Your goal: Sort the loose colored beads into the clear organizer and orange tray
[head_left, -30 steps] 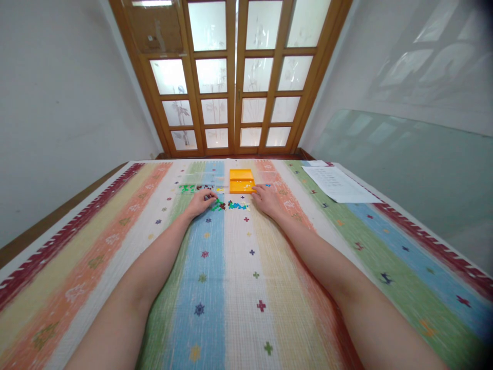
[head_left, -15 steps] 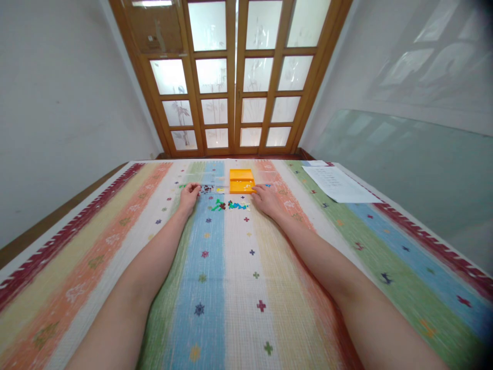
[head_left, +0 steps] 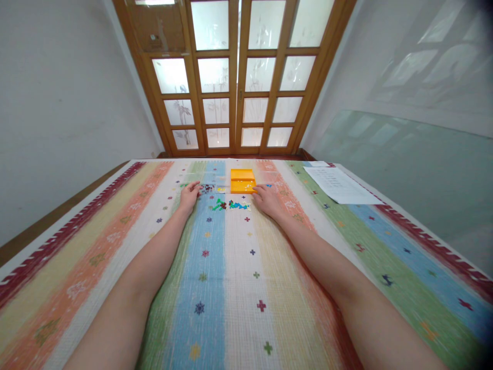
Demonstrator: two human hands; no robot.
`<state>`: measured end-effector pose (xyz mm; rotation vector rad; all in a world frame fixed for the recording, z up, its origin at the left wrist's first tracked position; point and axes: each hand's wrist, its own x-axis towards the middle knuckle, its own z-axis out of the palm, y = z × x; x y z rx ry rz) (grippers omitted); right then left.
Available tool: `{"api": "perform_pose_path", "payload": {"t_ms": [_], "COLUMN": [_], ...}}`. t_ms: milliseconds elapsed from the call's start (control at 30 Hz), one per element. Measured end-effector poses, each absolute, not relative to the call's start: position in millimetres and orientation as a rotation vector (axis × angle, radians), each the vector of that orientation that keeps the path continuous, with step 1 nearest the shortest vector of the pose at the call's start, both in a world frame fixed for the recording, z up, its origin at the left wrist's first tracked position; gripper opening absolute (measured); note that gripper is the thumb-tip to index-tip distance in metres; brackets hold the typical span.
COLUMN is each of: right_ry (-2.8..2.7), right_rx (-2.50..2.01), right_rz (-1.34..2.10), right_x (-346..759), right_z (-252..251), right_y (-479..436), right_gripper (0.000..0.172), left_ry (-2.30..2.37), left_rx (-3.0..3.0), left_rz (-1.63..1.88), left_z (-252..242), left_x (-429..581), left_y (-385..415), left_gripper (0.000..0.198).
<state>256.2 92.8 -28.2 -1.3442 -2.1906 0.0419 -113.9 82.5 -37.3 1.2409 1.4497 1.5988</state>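
Just off the near right corner of the orange box (head_left: 241,185), my right hand (head_left: 265,199) lies low, its fingers loosely curved and their tips seeming to touch the box's edge; I cannot tell whether they pinch it. The box sits open on the cloth-covered worktop (head_left: 236,293), with small white pieces (head_left: 248,187) scattered inside its near part.

Well to the left of the box is my left hand (head_left: 189,196), thumb and fingertips only narrowly apart. At this size I cannot tell whether there is a piece between them. From that hand towards the box come dark brown pieces (head_left: 208,188), then yellow pieces (head_left: 221,189) near the box's left side. Farther left of the box, a few green pieces (head_left: 184,185) show, partly hidden behind my left hand.

On the near side of the box lies a loose spread of small pieces: mixed green and brown pieces (head_left: 223,206) towards its left, and blue pieces (head_left: 241,206) straight in front of it. A bit of blue (head_left: 268,186) shows right of the box, just past my right fingers. Much farther right of the box lies a printed sheet (head_left: 339,186), and beyond the box rise glazed wooden doors (head_left: 236,103).
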Motion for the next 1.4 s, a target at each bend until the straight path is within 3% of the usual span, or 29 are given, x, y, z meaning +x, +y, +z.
{"api": "perform_pose_path", "payload": {"t_ms": [267,633,767,1400], "right_ry": [-2.193,-2.195,-2.195,-2.192], "right_rx": [-1.332,-1.333,-1.329,-1.333], "right_rz": [0.044,0.047,0.050,0.053], "right_x": [256.3,256.3,256.0,255.2], "right_z": [-26.6,-28.5,-26.5,-27.5], "right_y": [90.9,93.3,91.5,92.5], "right_gripper": [0.036,0.035,0.034,0.036], "left_ry": [1.469,1.222,1.154,1.114], "left_rx": [1.999,2.186,2.169,2.155], "left_rz": [1.163,0.756,0.552,0.646], "left_z": [-25.3,-1.0,6.8,1.1], "left_x": [-95.2,-93.8,-105.0,-104.5], "left_y": [60.5,46.3,47.5,46.5], "left_gripper": [0.017,0.013,0.020,0.022]}}
